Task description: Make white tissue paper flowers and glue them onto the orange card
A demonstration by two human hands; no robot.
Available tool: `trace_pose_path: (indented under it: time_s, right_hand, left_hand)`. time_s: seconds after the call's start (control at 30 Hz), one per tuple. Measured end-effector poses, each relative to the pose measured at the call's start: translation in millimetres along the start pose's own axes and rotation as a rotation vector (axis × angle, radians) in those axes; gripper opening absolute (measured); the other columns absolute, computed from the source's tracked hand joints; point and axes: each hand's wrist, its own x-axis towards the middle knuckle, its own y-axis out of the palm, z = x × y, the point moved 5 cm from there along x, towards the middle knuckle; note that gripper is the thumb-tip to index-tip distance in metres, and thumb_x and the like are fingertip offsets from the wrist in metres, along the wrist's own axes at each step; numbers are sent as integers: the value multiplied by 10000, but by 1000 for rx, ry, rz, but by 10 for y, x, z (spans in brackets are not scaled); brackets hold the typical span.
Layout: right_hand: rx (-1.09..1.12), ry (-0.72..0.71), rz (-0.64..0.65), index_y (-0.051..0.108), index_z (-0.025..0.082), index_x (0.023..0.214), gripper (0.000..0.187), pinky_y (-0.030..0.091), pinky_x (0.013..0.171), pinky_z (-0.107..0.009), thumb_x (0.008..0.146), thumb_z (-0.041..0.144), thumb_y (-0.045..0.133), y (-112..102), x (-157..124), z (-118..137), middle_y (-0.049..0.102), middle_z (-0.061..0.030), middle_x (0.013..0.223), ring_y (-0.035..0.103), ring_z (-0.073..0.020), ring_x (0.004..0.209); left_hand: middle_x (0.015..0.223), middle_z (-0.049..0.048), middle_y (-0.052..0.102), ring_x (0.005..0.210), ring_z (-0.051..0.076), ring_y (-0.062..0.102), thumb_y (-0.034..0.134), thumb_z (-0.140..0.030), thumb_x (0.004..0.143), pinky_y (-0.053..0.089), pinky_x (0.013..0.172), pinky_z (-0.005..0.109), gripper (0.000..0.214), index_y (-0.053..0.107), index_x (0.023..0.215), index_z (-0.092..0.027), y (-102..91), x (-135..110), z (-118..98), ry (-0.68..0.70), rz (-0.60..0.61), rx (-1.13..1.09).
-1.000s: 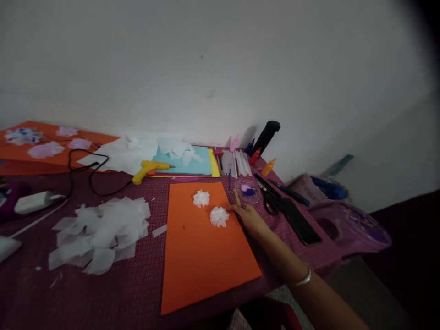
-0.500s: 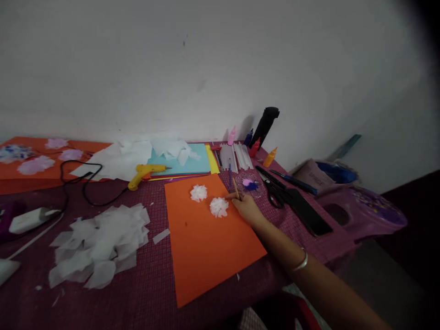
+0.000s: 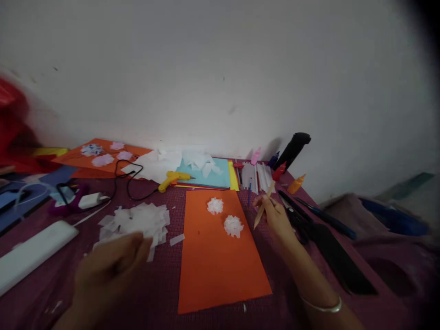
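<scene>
My right hand (image 3: 277,217) pinches a light wooden stick (image 3: 259,215), tilted, its pointed end down, just right of the orange sheet (image 3: 216,266). Two white ruffled paper flowers lie on the sheet: a farther one (image 3: 215,206) and a nearer one (image 3: 233,226). My left hand (image 3: 112,270), blurred, is curled in a loose fist in front of a pile of thin white paper squares (image 3: 137,220); nothing shows in its fingers. A small white strip (image 3: 177,239) lies between the pile and the sheet.
A yellow glue gun (image 3: 172,179) with a black cord lies behind. Paint bottles, including an orange one (image 3: 296,184), stand at the back right. Black scissors (image 3: 299,224) and a long black object (image 3: 340,256) lie right. A white power strip (image 3: 37,252) is left.
My left hand has come into view at the lower left. My right hand has drawn away from the nearer flower, lifting the stick to the right. The view has swung left.
</scene>
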Motion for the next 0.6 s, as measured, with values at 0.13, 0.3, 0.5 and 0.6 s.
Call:
trace_pose_path:
  time_s: [0.13,0.3,0.5,0.6]
  right_hand:
    - [320,84,28,632,192,813,348,312,404,-215,782,536,594,178,-39,-263,476,49,480,402,-100,414]
    - [275,63,72,622,207,1039,358,478,544,-281,789,463,618,236,-83,-577,667,-43,808,568,-150,590]
    - [-188,-79,23,669,223,905,263,490,767,-372,806,438,554,172,-132,-409,680,-91,871,633,-231,796]
    - [-245,-43,20,669,240,887,239,490,767,-372,772,428,576,164,-151,-366,685,-88,882,643,-238,800]
  left_hand:
    - [486,-58,222,433,75,231,605,-314,793,194,421,241,491,240,491,-185,85,737,219,-65,0,-87]
    - [481,-56,271,429,74,247,438,-477,895,204,421,230,489,300,518,-198,105,912,958,-254,-174,-411]
    - [459,-68,281,409,72,242,420,-476,896,183,411,231,462,313,537,-205,82,697,1459,-367,-192,-338]
    - [464,-70,294,417,76,257,415,-447,890,202,424,227,419,356,557,-199,99,693,1582,-404,-64,-228]
